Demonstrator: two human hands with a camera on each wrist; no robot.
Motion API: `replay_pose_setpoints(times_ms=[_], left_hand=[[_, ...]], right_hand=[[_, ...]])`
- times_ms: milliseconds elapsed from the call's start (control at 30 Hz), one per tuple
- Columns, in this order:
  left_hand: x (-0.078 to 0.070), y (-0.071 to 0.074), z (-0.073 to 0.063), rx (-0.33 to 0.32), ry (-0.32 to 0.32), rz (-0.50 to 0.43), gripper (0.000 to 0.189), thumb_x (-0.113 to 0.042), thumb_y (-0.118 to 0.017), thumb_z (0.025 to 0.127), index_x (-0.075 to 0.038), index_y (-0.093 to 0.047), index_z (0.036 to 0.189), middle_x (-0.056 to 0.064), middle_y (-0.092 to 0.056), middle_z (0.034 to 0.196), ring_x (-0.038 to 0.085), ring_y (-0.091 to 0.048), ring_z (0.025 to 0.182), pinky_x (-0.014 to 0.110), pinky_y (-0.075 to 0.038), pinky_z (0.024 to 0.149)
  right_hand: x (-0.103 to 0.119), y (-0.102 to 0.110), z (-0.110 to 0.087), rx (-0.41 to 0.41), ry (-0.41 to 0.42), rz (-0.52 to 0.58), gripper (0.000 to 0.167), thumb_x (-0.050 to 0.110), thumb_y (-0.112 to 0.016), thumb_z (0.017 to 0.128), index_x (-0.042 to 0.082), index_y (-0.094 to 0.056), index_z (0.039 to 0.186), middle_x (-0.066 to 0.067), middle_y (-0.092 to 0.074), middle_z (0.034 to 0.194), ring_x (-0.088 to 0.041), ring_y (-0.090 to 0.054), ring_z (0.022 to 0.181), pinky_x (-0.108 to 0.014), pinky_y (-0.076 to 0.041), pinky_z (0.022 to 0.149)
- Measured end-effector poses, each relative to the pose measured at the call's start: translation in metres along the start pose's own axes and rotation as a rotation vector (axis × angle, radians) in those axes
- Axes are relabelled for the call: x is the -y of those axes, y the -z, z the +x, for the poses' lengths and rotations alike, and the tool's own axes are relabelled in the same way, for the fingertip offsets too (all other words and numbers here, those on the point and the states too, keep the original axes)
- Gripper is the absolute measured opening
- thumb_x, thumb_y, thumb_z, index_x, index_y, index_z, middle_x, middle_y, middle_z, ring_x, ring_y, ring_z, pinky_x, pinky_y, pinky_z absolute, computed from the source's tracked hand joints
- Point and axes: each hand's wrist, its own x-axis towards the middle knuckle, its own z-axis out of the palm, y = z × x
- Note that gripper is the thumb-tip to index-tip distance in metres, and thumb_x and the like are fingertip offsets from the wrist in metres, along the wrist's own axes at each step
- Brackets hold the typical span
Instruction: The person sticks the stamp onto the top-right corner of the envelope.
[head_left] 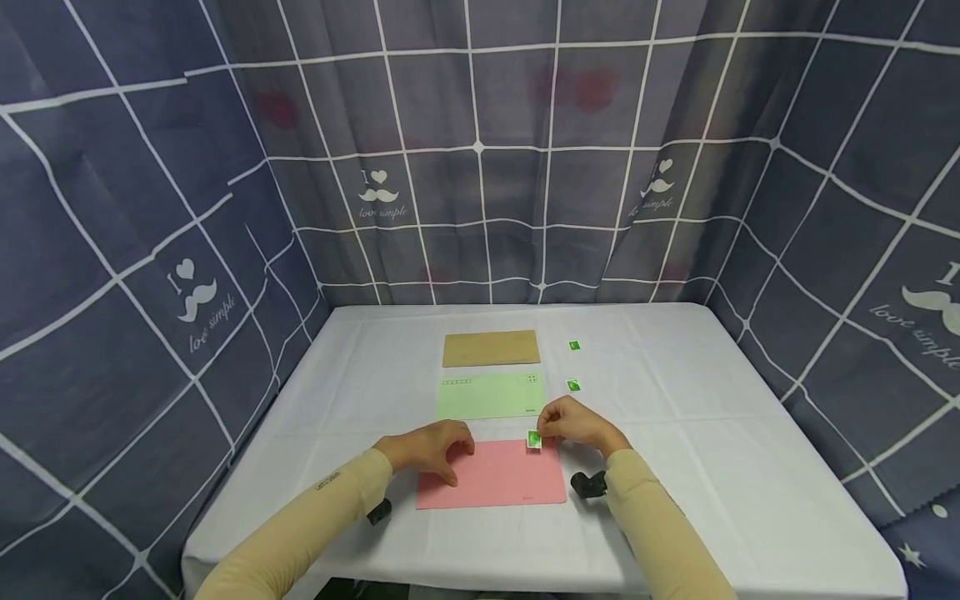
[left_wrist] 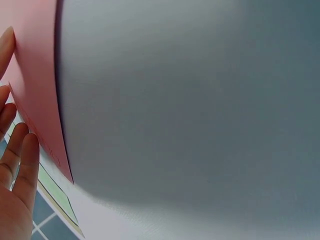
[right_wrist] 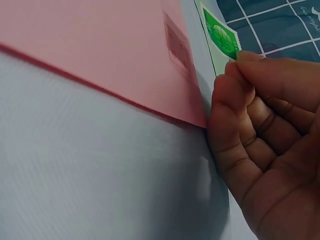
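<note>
Beige sleeves (head_left: 663, 521) frame the right hand (head_left: 576, 422) pinching a stamp (head_left: 534, 437) over a corner of the pink envelope (head_left: 498, 479), the left hand (head_left: 429, 447) resting spread on it; placing seems underway, probably calling next for squaring up with the printed box (right_wrist: 177, 45).

A white-covered table (head_left: 750, 483), lightly creased, is enclosed on three sides by dark blue-grey hangings (head_left: 82, 358), crossed by white grid lines and printed with hearts and moustaches. The back hanging (head_left: 517, 183) is gathered in soft vertical folds, where blurred reddish patches (head_left: 596, 90) are seen, their nature not clearly made out. At the lower right, a dark star-printed cloth (head_left: 930, 523) is partly shown.
</note>
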Motion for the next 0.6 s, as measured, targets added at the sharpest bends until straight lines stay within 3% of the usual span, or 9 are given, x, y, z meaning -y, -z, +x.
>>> replay_pose_setpoints(times_ms=[300, 600], left_hand=[[0.0002, -0.0007, -0.0005, 0.007, -0.002, -0.001, 0.045, -0.017, -0.091, 0.071, -0.016, -0.065, 0.109, -0.008, -0.061, 0.109, 0.007, -0.05, 0.105, 0.028, -0.047, 0.101], [0.0016, -0.0005, -0.0002, 0.007, -0.007, 0.0, 0.046, -0.019, -0.091, 0.072, -0.017, -0.065, 0.109, -0.009, -0.06, 0.109, 0.007, -0.05, 0.106, 0.028, -0.046, 0.102]], right_hand=[[0.0047, -0.0036, -0.0015, -0.004, -0.001, -0.022, 0.007, 0.0, -0.066, 0.088, -0.004, -0.071, 0.084, 0.003, -0.061, 0.069, -0.011, -0.047, 0.061, -0.023, -0.04, 0.055], [0.0056, -0.0054, -0.0004, -0.008, 0.004, -0.028, 0.008, -0.001, -0.067, 0.088, -0.007, -0.07, 0.085, -0.005, -0.064, 0.072, -0.012, -0.049, 0.062, -0.025, -0.043, 0.057]])
